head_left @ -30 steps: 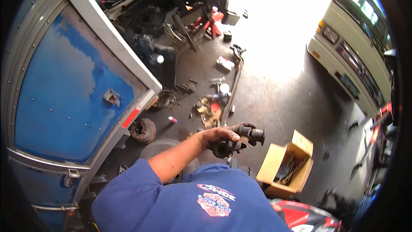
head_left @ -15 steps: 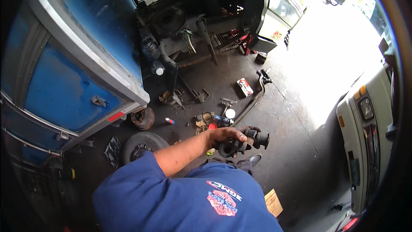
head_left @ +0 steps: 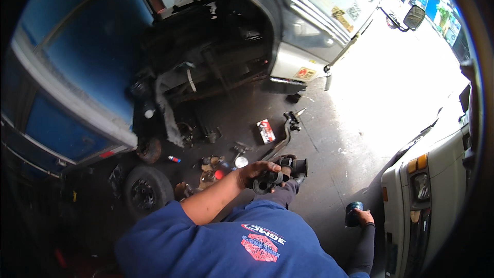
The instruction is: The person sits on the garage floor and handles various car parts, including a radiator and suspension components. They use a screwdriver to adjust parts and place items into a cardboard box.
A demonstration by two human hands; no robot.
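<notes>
Dark floor (head_left: 329,167) spreads beneath both hands, with a tyre (head_left: 148,189) at left. Ahead of the blue shirt (head_left: 216,244), the left hand (head_left: 264,171) curls around a blackened metal joint (head_left: 297,167), which juts out to its right. Well apart from that joint, the right hand (head_left: 366,217) clasps a dark cylinder (head_left: 352,214) near the pale vehicle (head_left: 401,193).
</notes>
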